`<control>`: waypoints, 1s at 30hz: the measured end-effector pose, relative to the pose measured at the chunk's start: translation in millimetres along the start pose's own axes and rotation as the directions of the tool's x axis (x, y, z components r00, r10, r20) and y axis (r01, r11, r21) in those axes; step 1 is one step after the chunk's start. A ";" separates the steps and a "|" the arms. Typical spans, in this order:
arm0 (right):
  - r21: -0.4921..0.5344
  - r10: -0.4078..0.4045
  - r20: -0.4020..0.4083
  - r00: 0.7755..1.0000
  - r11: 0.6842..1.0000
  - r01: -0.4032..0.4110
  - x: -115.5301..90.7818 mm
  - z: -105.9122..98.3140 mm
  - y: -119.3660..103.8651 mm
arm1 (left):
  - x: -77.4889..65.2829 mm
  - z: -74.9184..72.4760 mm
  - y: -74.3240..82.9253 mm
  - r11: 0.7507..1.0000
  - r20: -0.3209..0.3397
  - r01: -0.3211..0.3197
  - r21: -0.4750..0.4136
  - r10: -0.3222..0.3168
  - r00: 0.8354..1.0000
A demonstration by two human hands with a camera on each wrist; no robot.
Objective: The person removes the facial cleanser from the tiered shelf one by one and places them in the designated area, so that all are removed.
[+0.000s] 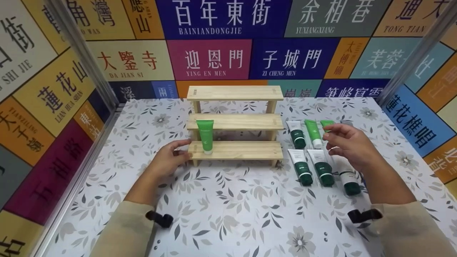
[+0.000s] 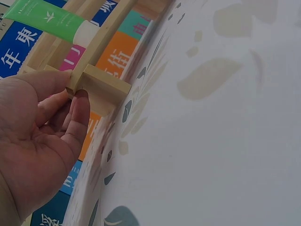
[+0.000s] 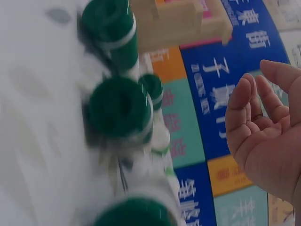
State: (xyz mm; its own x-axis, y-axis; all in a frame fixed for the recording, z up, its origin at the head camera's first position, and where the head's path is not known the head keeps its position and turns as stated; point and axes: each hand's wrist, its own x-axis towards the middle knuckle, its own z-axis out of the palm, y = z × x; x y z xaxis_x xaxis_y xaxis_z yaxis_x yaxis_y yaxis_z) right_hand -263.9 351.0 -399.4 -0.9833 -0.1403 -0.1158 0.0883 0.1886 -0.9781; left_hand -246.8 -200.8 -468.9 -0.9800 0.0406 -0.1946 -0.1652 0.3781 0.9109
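A three-step wooden display stand (image 1: 246, 151) stands on the table. On the left part of its lowest step, a green squeeze tube (image 1: 205, 135) is propped upright on its white cap. My left hand (image 1: 169, 159) pinches the left end of that step, thumb above and fingers beneath, as the left wrist view shows. Over the tubes at the right, my right hand (image 1: 351, 144) is raised with relaxed, slightly bent fingers and nothing in them. Below it lie white tubes with dark green caps (image 3: 121, 106) and another green tube (image 1: 313, 132); the hand partly hides some.
Two front white-and-green tubes (image 1: 301, 166) lie side by side, with a third tube (image 1: 350, 182) close to my right forearm. Panels with large printed characters (image 1: 210, 59) wall in the back and sides. A flower-patterned cloth (image 1: 228, 214) covers the table.
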 end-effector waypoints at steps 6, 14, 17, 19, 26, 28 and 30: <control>0.021 -0.096 0.047 0.994 0.995 0.095 0.7 43.6 -12.4 | 0.1 0.3 -1.0 1.000 0.004 0.015 -0.017 -0.015 1.000; 0.006 -0.200 0.084 0.976 0.980 0.200 5.4 89.2 -21.3 | 0.4 -1.1 0.4 1.000 0.022 0.025 -0.014 -0.025 0.999; 0.032 -0.208 0.103 0.973 0.978 0.206 10.9 106.0 -22.0 | 0.5 -1.5 0.4 1.000 0.023 0.025 -0.011 -0.025 0.999; 0.054 -0.212 0.121 0.970 0.977 0.207 14.6 117.5 -22.2 | 0.5 -1.5 0.3 1.000 0.022 0.021 -0.013 -0.021 1.000; 0.118 -0.247 0.181 0.952 0.966 0.228 24.9 156.6 -29.7 | 1.4 -0.5 -0.8 0.999 0.007 0.022 -0.023 -0.022 1.000; 0.133 -0.253 0.190 0.949 0.964 0.231 27.7 166.5 -32.6 | 1.7 -0.3 -1.1 0.999 0.005 0.029 -0.021 -0.029 1.000; 0.139 -0.250 0.199 0.947 0.964 0.225 30.9 175.7 -34.1 | 1.6 0.2 -1.4 0.999 0.001 0.031 -0.016 -0.031 1.000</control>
State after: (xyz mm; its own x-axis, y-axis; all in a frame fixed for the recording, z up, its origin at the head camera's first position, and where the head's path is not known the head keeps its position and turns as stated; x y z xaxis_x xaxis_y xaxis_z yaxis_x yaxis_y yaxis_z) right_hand -269.3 169.5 -400.1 -0.9220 -0.3740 0.1003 -0.1142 0.0150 -0.9933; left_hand -248.1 -201.1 -470.6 -0.9743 0.0299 -0.2234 -0.1975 0.3647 0.9099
